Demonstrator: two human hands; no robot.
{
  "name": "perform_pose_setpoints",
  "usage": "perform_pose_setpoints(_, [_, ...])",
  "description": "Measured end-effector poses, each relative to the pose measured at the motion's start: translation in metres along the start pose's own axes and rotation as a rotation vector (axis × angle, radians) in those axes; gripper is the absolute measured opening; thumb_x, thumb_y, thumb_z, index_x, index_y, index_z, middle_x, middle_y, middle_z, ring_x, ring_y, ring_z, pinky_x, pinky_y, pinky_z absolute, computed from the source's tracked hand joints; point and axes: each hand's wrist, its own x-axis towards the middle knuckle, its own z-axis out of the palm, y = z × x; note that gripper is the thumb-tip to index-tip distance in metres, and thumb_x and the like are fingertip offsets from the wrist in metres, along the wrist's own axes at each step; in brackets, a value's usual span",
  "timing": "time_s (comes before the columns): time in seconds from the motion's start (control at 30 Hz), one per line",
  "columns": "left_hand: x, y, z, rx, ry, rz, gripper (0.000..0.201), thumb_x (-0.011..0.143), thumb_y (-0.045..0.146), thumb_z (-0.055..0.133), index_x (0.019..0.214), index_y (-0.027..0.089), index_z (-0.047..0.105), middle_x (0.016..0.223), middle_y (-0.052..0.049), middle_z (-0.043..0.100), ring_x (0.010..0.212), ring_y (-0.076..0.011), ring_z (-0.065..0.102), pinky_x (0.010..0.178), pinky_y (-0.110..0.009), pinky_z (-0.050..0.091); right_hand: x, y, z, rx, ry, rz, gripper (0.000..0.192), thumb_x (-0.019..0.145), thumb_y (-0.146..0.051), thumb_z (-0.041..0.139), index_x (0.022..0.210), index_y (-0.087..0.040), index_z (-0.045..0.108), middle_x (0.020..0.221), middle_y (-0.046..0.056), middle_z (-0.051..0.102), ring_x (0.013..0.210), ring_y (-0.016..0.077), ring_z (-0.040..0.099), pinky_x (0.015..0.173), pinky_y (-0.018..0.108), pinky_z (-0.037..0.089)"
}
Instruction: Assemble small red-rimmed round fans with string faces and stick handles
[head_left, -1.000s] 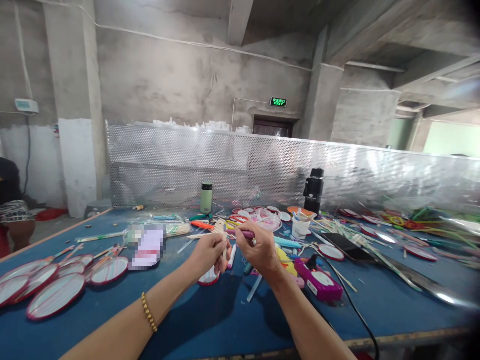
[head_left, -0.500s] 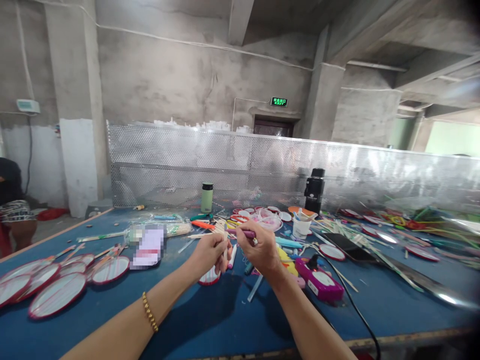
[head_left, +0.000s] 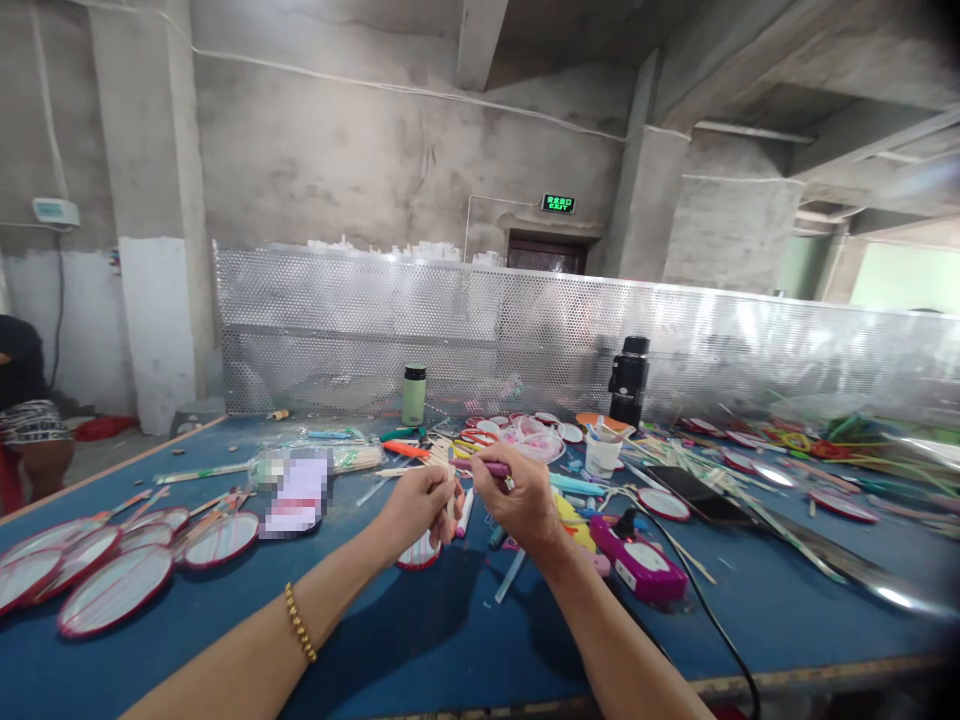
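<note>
Both forearms reach forward from the lower edge and converge at the middle, wrists raised. The left hand [head_left: 418, 503] is curled closed, thumb toward the fingers, with a beaded bracelet on its forearm. The right hand [head_left: 519, 497] sits just beside it, fingers pinched, a ring showing.

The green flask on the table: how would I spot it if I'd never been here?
Find the perforated metal screen along the blue table's far edge. The green flask stands upright just before it, left of centre. Unlike the taller black flask to its right, it is pale green with a dark lid.
</note>
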Motion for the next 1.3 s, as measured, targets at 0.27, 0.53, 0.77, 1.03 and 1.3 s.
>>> perform_pose_setpoints(0.27, [-0.0014,0.0021,0.0005,0.005,-0.002,0.008,0.02,0.08,0.033,0.05,0.069,0.016,0.05,0.044,0.001,0.058,0.031,-0.0096,0.052,0.03,-0.016,0.036,-0.0001,0.0005,0.0002,-0.007,-0.004,-0.006,0.015,0.083,-0.018,0.053,0.072,-0.018,0.062,0.065,0.001,0.062,0.056,0.0108,0.054,0.055,0.022,0.043])
perform_pose_setpoints(0.53, [0.0001,0.0031,0.0007,0.007,0.0,-0.003,0.017,0.079,0.032,0.05,0.07,0.016,0.049,0.045,0.001,0.058,0.031,-0.0104,0.052,0.029,-0.016,0.036,0.0002,0.0003,0.0001,0.001,0.01,-0.008,0.016,0.084,-0.018,0.052,0.072,-0.018,0.062,0.064,0.002,0.062,0.057,0.0112,0.054,0.055,0.022,0.043])
perform_pose_setpoints(0.77, [-0.0025,0.0043,0.001,0.004,-0.005,-0.001,0.016,0.079,0.03,0.047,0.071,0.016,0.049,0.044,0.001,0.058,0.031,-0.0101,0.052,0.029,-0.016,0.036,-0.0003,0.0016,0.0004,0.004,0.018,-0.005,0.014,0.083,-0.018,0.053,0.071,-0.018,0.061,0.063,0.001,0.061,0.056,0.0109,0.054,0.054,0.022,0.043])
perform_pose_setpoints(1.03, [-0.0026,0.0025,0.0008,0.006,-0.008,-0.002,0.016,0.08,0.029,0.047,0.071,0.016,0.049,0.046,0.001,0.058,0.032,-0.0102,0.052,0.029,-0.016,0.036,-0.0001,0.002,0.0008,0.01,0.008,-0.002,0.015,0.083,-0.018,0.053,0.071,-0.017,0.061,0.063,0.001,0.061,0.054,0.0106,0.053,0.053,0.022,0.042])
perform_pose_setpoints(1.3, [-0.0018,0.0015,-0.0003,0.018,-0.008,0.005,0.017,0.08,0.03,0.047,0.072,0.015,0.05,0.045,0.0,0.058,0.032,-0.0104,0.052,0.029,-0.016,0.037,-0.0011,0.0038,0.0017,0.006,-0.001,-0.011,0.014,0.083,-0.018,0.053,0.071,-0.017,0.06,0.062,0.001,0.059,0.054,0.0101,0.051,0.053,0.022,0.04])
